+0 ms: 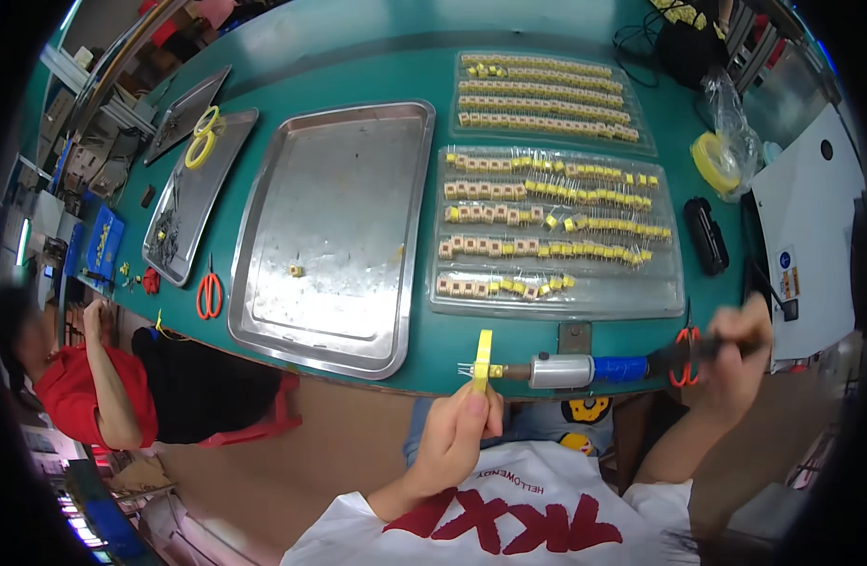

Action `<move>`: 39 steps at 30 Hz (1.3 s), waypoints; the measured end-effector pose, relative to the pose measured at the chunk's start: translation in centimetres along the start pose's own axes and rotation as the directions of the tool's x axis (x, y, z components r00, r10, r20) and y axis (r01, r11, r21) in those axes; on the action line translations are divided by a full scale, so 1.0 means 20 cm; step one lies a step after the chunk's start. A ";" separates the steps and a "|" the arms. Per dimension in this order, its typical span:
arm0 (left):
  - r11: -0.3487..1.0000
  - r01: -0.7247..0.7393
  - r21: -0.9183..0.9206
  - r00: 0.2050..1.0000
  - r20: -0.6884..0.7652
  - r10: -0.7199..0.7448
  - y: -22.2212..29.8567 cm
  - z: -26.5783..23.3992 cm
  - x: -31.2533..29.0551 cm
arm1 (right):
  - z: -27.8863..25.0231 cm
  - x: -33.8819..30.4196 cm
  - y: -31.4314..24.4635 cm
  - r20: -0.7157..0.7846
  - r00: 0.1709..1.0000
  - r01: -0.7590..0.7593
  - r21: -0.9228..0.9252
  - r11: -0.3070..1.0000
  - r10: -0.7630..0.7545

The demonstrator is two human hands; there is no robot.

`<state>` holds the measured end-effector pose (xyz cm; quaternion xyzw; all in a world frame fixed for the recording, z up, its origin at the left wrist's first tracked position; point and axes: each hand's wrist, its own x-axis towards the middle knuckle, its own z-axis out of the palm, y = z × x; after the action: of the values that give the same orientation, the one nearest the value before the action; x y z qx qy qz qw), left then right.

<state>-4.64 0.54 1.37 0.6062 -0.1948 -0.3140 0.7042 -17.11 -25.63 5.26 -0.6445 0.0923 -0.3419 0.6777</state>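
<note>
My left hand [457,429] is closed in a pinch on a narrow roll of yellow tape [484,351], seen nearly edge-on. Beside the tape, a small yellow part with thin metal pins [466,370] sits at the tip of a tool with a silver and blue cylindrical body [562,371]. This tool lies level along the table's front edge. At its dark right end is my right hand [738,354], smeared by motion, so its grip is unclear. Red-handled scissors [684,358] lie just behind that end.
Clear plastic trays [674,274] hold rows of small yellow and beige parts. Left of them lies a large metal tray [334,118] with one small part [296,271]. Other orange-handled scissors [210,294] lie farther left. A person in red [113,396] sits at the left.
</note>
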 end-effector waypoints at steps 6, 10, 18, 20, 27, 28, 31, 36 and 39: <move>0.999 -0.043 0.027 0.999 0.002 0.043 -0.02 -0.01 0.02 | -0.15 0.10 0.08 0.499 0.748 -0.046 -0.617 0.785 0.436; 0.999 -0.029 0.036 0.999 0.023 0.029 -0.04 -0.03 0.03 | -0.27 0.18 0.08 0.812 0.578 0.293 -0.116 0.949 -0.079; 0.993 -0.069 0.095 0.997 0.038 0.066 -0.01 -0.03 0.06 | -0.17 0.15 0.17 0.597 0.666 -0.010 -0.592 0.806 0.448; 0.992 -0.048 0.114 0.999 0.032 0.044 -0.02 -0.03 0.09 | -0.17 0.13 0.01 0.737 0.532 0.093 -0.540 0.836 0.417; 0.997 -0.074 0.016 0.993 0.097 0.073 -0.04 -0.06 0.10 | 0.01 0.11 -0.12 0.530 0.705 0.241 -0.804 0.544 0.471; 0.996 -0.084 -0.037 0.989 0.118 0.087 -0.05 -0.06 0.09 | 0.04 0.11 -0.10 0.472 0.777 0.201 -0.813 0.547 0.416; 0.986 -0.043 -0.162 0.992 0.109 0.061 -0.09 -0.06 0.07 | 0.29 0.10 -0.13 -0.239 0.971 -0.204 -0.815 0.543 0.007; 0.971 -0.055 -0.232 0.996 0.050 0.068 -0.09 -0.02 0.08 | 0.47 0.04 -0.14 0.383 0.916 0.371 -0.698 0.612 -0.119; 0.984 -0.035 -0.172 0.999 0.014 0.038 -0.08 -0.03 0.07 | 0.58 0.07 -0.12 0.600 0.789 0.593 -0.690 0.415 -0.130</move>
<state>-3.56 -0.14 -0.40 0.5368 -0.1839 -0.3218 0.7579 -10.36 -16.86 9.79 -0.9551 -0.0607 -0.2310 0.1754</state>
